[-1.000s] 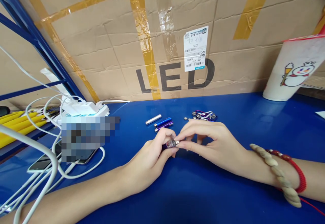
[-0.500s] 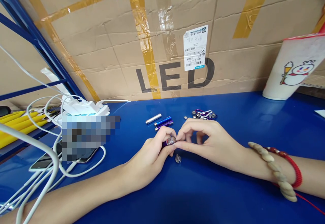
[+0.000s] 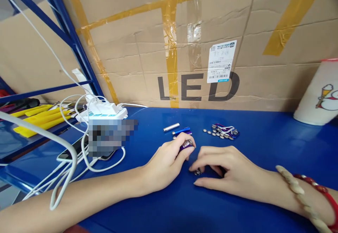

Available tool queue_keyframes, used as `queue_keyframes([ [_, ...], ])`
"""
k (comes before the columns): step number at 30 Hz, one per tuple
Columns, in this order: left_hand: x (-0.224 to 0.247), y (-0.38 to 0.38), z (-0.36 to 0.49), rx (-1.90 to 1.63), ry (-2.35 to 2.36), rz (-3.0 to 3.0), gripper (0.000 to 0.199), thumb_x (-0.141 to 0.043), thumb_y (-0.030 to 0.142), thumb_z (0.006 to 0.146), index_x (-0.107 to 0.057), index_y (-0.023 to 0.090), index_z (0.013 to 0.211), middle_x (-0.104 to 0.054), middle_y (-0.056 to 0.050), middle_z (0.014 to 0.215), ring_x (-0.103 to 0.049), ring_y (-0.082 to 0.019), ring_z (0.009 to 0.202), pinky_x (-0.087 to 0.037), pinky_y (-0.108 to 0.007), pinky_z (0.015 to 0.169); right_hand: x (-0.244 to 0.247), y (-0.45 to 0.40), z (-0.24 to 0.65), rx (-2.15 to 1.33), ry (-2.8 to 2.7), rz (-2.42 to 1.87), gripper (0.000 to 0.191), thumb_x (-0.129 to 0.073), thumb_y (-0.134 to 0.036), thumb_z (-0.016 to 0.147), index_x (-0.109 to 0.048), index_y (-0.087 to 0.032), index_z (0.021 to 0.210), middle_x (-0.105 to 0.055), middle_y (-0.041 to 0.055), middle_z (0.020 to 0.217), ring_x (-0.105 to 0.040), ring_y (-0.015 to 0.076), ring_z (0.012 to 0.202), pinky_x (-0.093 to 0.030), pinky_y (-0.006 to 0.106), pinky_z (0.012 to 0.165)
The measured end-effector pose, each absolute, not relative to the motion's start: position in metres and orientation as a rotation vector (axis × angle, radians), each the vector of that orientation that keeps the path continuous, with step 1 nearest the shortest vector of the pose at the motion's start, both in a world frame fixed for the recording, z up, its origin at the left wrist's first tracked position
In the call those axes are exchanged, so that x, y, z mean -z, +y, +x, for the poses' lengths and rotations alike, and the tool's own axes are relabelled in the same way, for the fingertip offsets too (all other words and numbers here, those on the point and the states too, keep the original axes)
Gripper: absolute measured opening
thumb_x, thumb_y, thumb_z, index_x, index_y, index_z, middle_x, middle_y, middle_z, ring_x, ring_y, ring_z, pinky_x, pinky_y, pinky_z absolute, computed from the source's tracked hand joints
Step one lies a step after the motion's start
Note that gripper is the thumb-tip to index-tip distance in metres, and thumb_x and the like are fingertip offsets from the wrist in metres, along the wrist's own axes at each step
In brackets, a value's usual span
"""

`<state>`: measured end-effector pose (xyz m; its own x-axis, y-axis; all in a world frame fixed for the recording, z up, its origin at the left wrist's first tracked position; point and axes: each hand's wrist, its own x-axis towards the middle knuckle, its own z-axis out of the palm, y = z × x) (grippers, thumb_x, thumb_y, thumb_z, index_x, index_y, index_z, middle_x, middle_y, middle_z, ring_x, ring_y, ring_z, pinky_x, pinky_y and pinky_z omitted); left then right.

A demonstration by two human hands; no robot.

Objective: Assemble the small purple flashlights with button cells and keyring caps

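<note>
My left hand (image 3: 169, 164) is closed around a short purple metal tube (image 3: 188, 144), its patterned, shiny end showing between thumb and forefinger. To its right, my right hand (image 3: 224, 167) has thumb and fingers apart. Under those fingertips a small silver metal part (image 3: 197, 172) sits on the blue table; whether they touch it I cannot tell. Just beyond my left hand lie a silver tube (image 3: 171, 127), a blue tube (image 3: 181, 131) and another purple tube, partly hidden. Several small silver round pieces (image 3: 218, 134) are scattered beside a bundle of cords with metal ends (image 3: 227, 130).
A large cardboard box (image 3: 148, 56) marked LED stands along the back of the blue table (image 3: 148, 215). White cables and a power strip (image 3: 105, 111) crowd the left, near a phone (image 3: 74, 148) and a blurred patch. At far right stands a drink cup (image 3: 311, 102).
My right hand has come away from the tube's end and down to the small silver part, its fingers now apart. My left hand still holds the purple tube. The view has shifted.
</note>
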<state>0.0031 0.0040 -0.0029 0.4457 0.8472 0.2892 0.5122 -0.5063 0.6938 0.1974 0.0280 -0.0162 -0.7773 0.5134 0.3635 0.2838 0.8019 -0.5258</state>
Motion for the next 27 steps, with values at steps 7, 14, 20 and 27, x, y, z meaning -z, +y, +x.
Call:
queue_keyframes([
  [7,0.007,0.008,0.002,-0.919,1.142,2.2,0.017,-0.036,0.024,0.095,-0.05,0.023,0.105,-0.056,0.003,0.079,-0.054,-0.012,0.07,-0.041,-0.022,0.069,0.022,0.03,0.197,-0.504,-2.446,-0.681,0.024,-0.057,-0.04,0.086,-0.07,-0.021,0.086,-0.064,0.0024,0.077,-0.054,0.0091,0.054,-0.044,0.02,0.05],
  [14,-0.001,0.007,0.0,-1.052,1.076,2.158,0.021,-0.036,0.025,0.095,-0.048,0.024,0.112,-0.059,-0.001,0.099,-0.056,-0.015,0.083,-0.043,-0.026,0.078,0.011,0.032,0.194,-0.397,-2.283,-0.807,0.025,-0.062,-0.042,0.081,-0.071,-0.021,0.074,-0.068,0.0048,0.074,-0.063,0.017,0.066,-0.05,0.026,0.053],
  [20,-0.003,0.007,-0.003,-1.01,1.084,2.157,0.015,-0.032,0.024,0.096,-0.043,0.025,0.106,-0.054,0.002,0.078,-0.053,-0.014,0.07,-0.04,-0.024,0.064,0.008,0.028,0.192,-0.424,-2.185,-1.014,0.028,-0.057,-0.043,0.084,-0.07,-0.019,0.08,-0.069,0.006,0.078,-0.064,0.017,0.061,-0.052,0.027,0.051],
  [27,0.005,0.012,-0.003,-1.053,1.069,2.075,0.012,-0.034,0.024,0.094,-0.039,0.024,0.106,-0.05,0.003,0.074,-0.048,-0.013,0.063,-0.04,-0.025,0.063,-0.008,0.02,0.176,-0.555,-1.918,-1.091,0.032,-0.057,-0.047,0.083,-0.068,-0.017,0.086,-0.065,0.0058,0.075,-0.06,0.0134,0.055,-0.05,0.023,0.044],
])
